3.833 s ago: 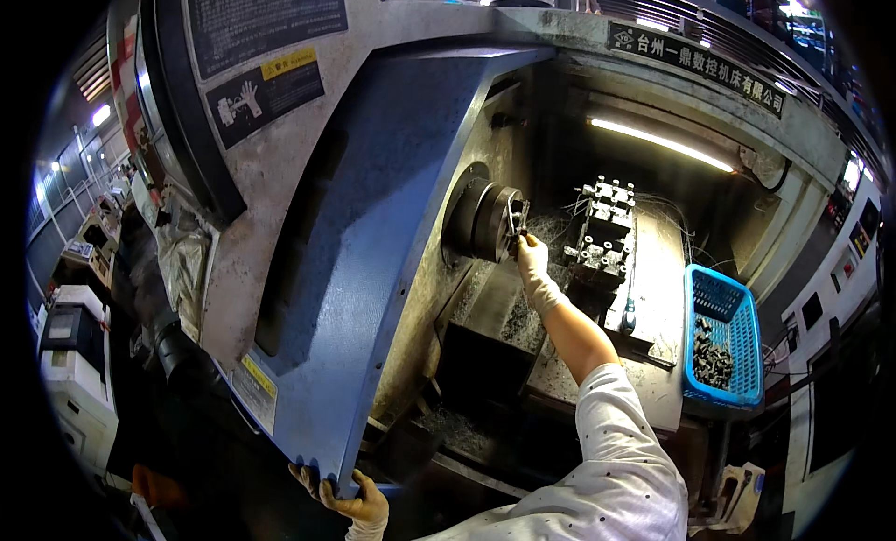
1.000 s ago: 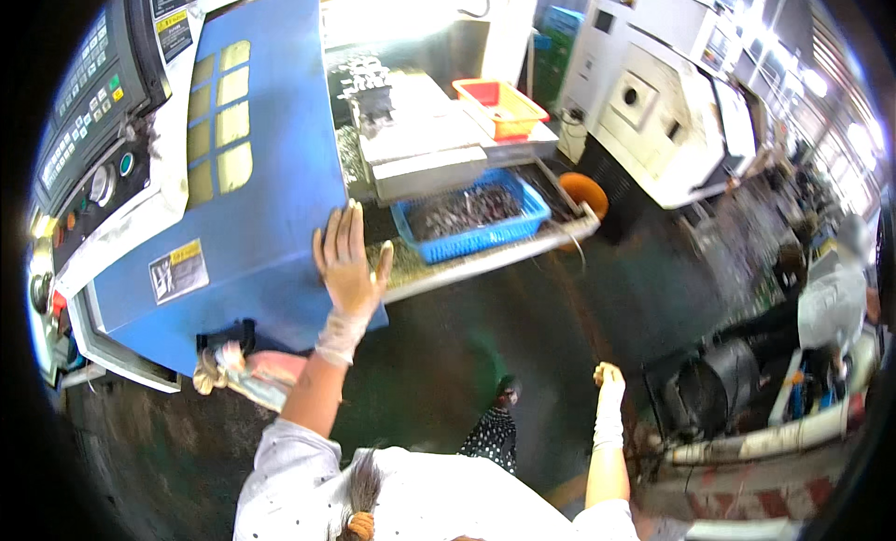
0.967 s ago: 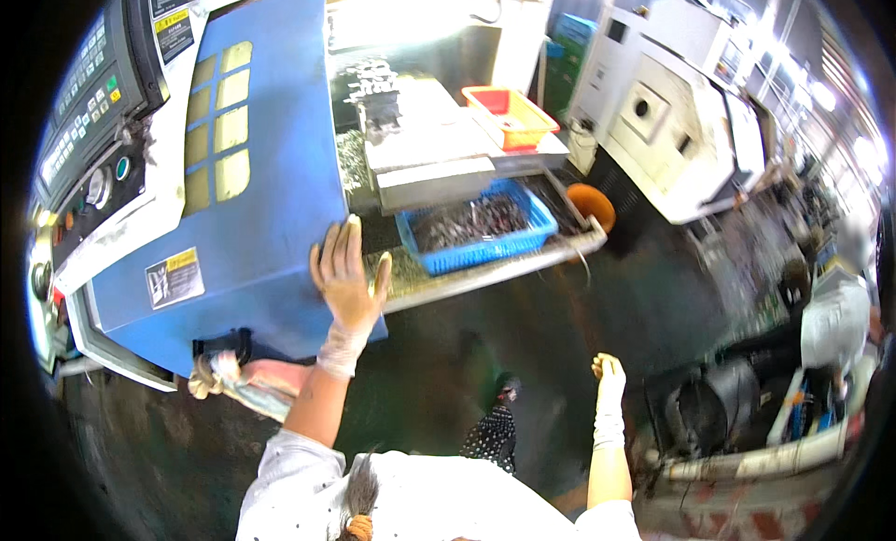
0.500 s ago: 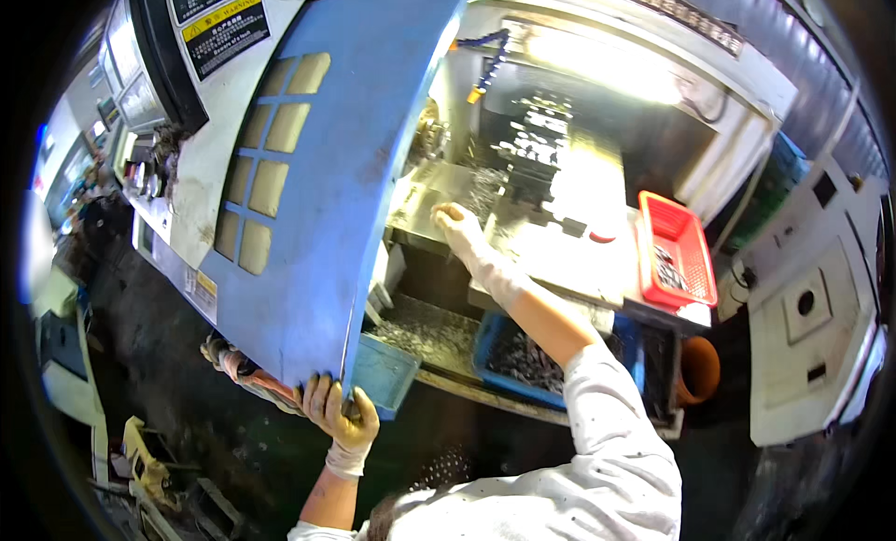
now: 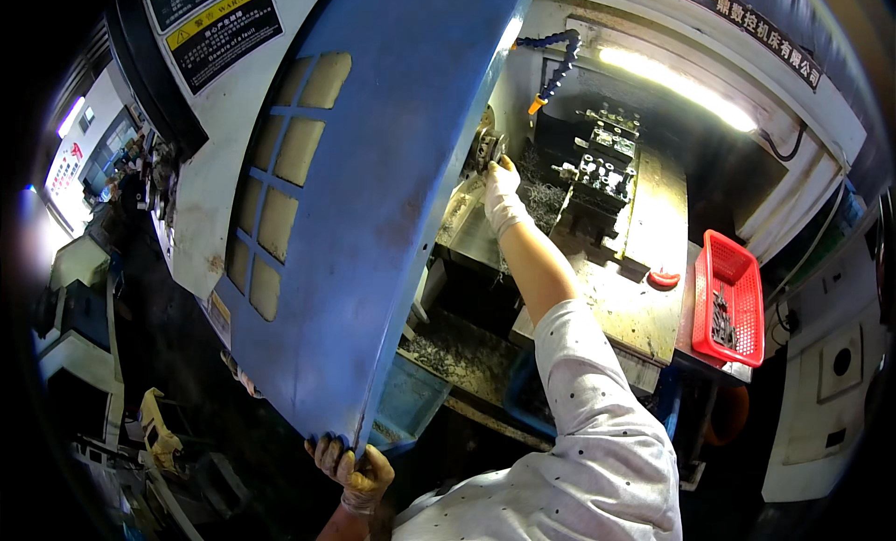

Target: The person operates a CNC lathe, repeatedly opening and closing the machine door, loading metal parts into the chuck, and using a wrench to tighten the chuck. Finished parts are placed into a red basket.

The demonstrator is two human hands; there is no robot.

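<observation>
The right hand (image 5: pixel 505 192), gloved, reaches into the machine with its fingers drawn close together against the outer face of the round chuck (image 5: pixel 485 151); whether they pinch a small part there I cannot quite tell, as the spot is small and dim. The chuck sits just past the edge of the blue door (image 5: pixel 373 196), partly hidden by it, its axis running roughly sideways and its face turned right, toward the tool block (image 5: pixel 602 175). The left hand (image 5: pixel 355 471) is curled around the door's bottom corner, fingers bent over the edge. The door's long axis slants from upper right to lower left.
</observation>
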